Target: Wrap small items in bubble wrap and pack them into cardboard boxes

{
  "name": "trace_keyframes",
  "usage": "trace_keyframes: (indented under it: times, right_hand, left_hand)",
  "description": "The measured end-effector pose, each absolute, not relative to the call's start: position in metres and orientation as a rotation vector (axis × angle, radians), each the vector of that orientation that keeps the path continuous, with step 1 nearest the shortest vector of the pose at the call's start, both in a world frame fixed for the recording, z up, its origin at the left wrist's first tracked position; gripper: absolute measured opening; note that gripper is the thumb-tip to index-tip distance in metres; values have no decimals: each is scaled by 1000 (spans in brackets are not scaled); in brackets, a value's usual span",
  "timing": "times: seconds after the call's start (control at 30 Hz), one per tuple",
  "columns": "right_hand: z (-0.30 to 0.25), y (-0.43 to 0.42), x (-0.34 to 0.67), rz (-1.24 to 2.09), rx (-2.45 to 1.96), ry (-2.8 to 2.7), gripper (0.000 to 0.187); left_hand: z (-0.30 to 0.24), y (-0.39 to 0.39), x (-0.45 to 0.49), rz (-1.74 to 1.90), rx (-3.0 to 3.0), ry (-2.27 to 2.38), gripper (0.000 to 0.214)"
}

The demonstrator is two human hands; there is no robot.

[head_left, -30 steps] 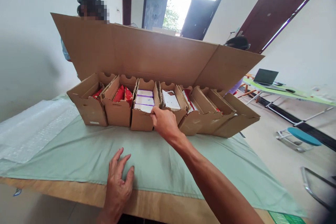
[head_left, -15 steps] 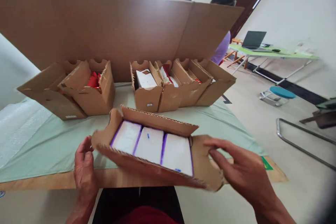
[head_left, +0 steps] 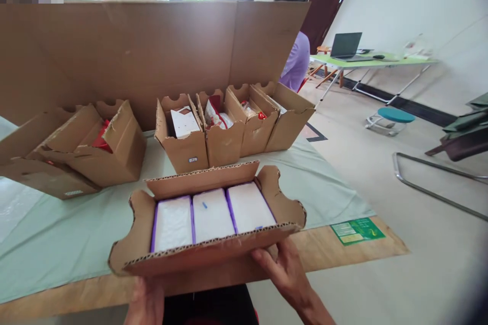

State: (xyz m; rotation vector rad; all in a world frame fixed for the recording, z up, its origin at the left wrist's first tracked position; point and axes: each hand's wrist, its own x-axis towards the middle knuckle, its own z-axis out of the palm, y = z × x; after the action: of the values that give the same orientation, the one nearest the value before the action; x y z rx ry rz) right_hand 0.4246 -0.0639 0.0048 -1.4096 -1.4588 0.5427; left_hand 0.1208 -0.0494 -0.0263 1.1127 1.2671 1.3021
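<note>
"What's the setting?"
"Green cloth (head_left: 91, 228) over a wooden table (head_left: 324, 254); a stool (head_left: 395, 115) and laptop (head_left: 346, 45) off right."
"And the hands?"
"Left hand (head_left: 147, 299) and right hand (head_left: 285, 269) both hold the box (head_left: 213, 254) from below, at the table's near edge."

Left hand (head_left: 147, 299) and right hand (head_left: 284, 271) hold open cardboard box (head_left: 224, 249) from near side, left partly hidden below it. Three white packs (head_left: 213, 216) with purple edges side by side inside. Farther: cardboard bins (head_left: 224, 147) on green cloth (head_left: 324, 183), gap left of centre, tall cardboard panel (head_left: 160, 51) behind. Far right: laptop (head_left: 346, 48) on light-green table (head_left: 398, 65), blue stool (head_left: 395, 114) nearer
</note>
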Motion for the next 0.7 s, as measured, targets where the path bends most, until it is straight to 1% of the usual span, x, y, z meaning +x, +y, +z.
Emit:
trace_keyframes:
  times: [0.07, 0.13, 0.2, 0.3, 0.37, 0.5, 0.7]
  right_hand:
    - [15, -44, 438, 519, -1423, -1431, 50]
    - [25, -22, 456, 481, -1443, -1411, 50]
    - [30, 0, 472, 457, -1453, -1390, 50]
    - [23, 19, 486, 530, -1483, -1344, 54]
    - [12, 20, 487, 566, -1569, -1338, 53]
    - [-5, 12, 483, 509, -1735, -1373, 46]
    - [0, 22, 487, 522, -1812, -1346, 44]
  left_hand:
    - [-21, -28, 142, 1357, 1005, 1173, 73]
    - [-12, 3, 165, 1390, 943, 1055, 77]
    - [-3, 36, 185, 1351, 1016, 973, 78]
    - [6, 65, 201, 1229, 1230, 975, 72]
    - [6, 65, 204, 1146, 1327, 1043, 69]
    - [-5, 38, 197, 1012, 1341, 1113, 70]
    - [-13, 16, 200, 950, 1372, 1188, 74]
